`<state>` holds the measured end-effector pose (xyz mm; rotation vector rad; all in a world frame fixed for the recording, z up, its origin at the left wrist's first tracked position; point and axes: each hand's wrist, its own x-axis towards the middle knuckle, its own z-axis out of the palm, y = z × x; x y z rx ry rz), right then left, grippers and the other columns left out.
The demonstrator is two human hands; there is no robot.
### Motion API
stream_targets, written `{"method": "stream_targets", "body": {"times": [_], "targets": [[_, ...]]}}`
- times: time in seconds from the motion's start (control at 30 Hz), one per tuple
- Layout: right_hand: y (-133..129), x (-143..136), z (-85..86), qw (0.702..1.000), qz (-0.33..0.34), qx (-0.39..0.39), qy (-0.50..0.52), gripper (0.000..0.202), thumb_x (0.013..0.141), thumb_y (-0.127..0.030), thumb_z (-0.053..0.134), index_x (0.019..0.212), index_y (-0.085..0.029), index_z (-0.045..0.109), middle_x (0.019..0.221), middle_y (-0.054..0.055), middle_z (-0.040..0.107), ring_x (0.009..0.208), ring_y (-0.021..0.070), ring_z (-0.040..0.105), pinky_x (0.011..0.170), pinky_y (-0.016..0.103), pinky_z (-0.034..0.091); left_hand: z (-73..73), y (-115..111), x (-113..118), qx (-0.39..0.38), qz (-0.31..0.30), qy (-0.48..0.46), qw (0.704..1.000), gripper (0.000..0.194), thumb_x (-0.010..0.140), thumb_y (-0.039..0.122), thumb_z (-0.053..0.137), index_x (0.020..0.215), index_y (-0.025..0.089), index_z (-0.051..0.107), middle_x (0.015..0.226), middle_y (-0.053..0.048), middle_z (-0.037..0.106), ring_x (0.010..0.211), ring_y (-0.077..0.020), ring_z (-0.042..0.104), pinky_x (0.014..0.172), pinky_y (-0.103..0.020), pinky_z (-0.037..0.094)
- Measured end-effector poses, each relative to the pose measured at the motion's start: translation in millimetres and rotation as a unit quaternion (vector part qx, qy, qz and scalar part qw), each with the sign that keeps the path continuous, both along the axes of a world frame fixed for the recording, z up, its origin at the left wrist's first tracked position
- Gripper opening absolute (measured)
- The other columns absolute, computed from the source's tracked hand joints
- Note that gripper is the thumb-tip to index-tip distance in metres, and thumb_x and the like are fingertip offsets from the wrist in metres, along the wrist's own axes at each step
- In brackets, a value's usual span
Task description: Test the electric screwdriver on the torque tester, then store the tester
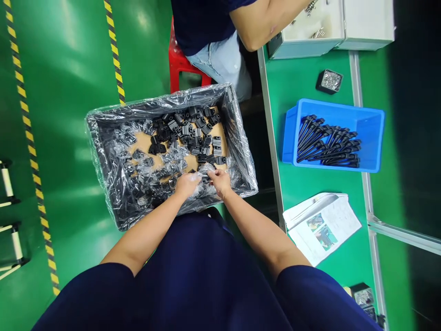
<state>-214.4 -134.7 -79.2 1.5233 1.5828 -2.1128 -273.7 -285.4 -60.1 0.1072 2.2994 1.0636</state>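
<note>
A black crate point(241, 146) lined with clear plastic film stands before me. Several black plastic parts point(186, 130) lie loose over a brown cardboard sheet point(142, 142) in it. Others sit in clear plastic bags point(165, 168) toward the near and left sides. Over the crate's near right part, my left hand point(188, 185) is closed on the edge of a clear plastic bag point(206, 169). My right hand point(219, 180) pinches the same bag from the other side. Whatever is inside that bag is partly hidden by film and fingers.
A co-worker point(220, 55) sits on a red stool point(175, 76) beyond the crate. On the green bench point(275, 110) to the right are a blue bin point(370, 138) of black rod-like parts, papers point(330, 230), and a small black box point(330, 81) of metal pieces.
</note>
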Motion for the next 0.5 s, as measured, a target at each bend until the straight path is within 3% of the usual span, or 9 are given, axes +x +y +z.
{"method": "stream_targets", "body": {"times": [0.1, 0.2, 0.33, 0.43, 0.5], "targets": [[-4.7, -0.9, 8.7, 0.992, 0.007, -0.123, -0.018, 0.028, 0.078, -0.031, 0.073, 0.072, -0.02, 0.047, 0.058, -0.003, 0.057, 0.055, 0.0128, 0.06, 0.044, 0.02, 0.046, -6.7, -3.5, -9.6, -0.05, -0.013, 0.023, 0.998, 0.022, 0.075, 0.043, 0.071, 0.071, 0.021, 0.072, 0.085, -0.011, 0.071, 0.092, -0.0278, 0.064, 0.091, -0.034, 0.045], [-6.1, -1.4, 12.0, 0.976, 0.008, -0.217, -0.012, 0.021, 0.085, -0.027, 0.068, 0.079, -0.019, 0.049, 0.063, -0.001, 0.063, 0.06, 0.0136, 0.065, 0.046, 0.019, 0.05, -12.3, -11.8, -14.7, -0.063, -0.052, 0.043, 0.996, 0.022, 0.079, 0.04, 0.065, 0.082, 0.019, 0.072, 0.094, -0.012, 0.071, 0.097, -0.0286, 0.064, 0.093, -0.038, 0.045], [-11.0, -3.4, 10.2, 0.979, 0.009, -0.202, -0.008, 0.018, 0.087, -0.023, 0.065, 0.081, -0.019, 0.049, 0.061, -0.002, 0.062, 0.052, 0.0114, 0.062, 0.041, 0.017, 0.047, -16.0, -16.5, -10.3, -0.005, 0.001, 0.023, 1.0, 0.045, 0.078, 0.044, 0.066, 0.115, 0.018, 0.063, 0.117, -0.012, 0.067, 0.109, -0.0262, 0.061, 0.097, -0.04, 0.046], [-11.2, -2.7, 8.5, 0.981, 0.032, -0.192, 0.008, 0.018, 0.085, -0.02, 0.067, 0.084, -0.02, 0.049, 0.06, -0.003, 0.063, 0.05, 0.0107, 0.061, 0.04, 0.015, 0.045, -18.8, -16.6, -6.9, 0.036, 0.022, -0.027, 0.999, 0.042, 0.074, 0.043, 0.071, 0.107, 0.019, 0.068, 0.113, -0.011, 0.07, 0.106, -0.0254, 0.064, 0.098, -0.04, 0.046], [-8.6, -1.4, 8.3, 0.973, 0.065, -0.221, 0.033, 0.021, 0.082, -0.022, 0.071, 0.084, -0.02, 0.05, 0.061, -0.003, 0.064, 0.053, 0.0115, 0.064, 0.042, 0.015, 0.047, -20.5, -16.7, -7.0, 0.055, 0.072, -0.06, 0.994, 0.038, 0.071, 0.041, 0.073, 0.1, 0.017, 0.07, 0.104, -0.011, 0.073, 0.097, -0.0245, 0.066, 0.095, -0.04, 0.049]]}}
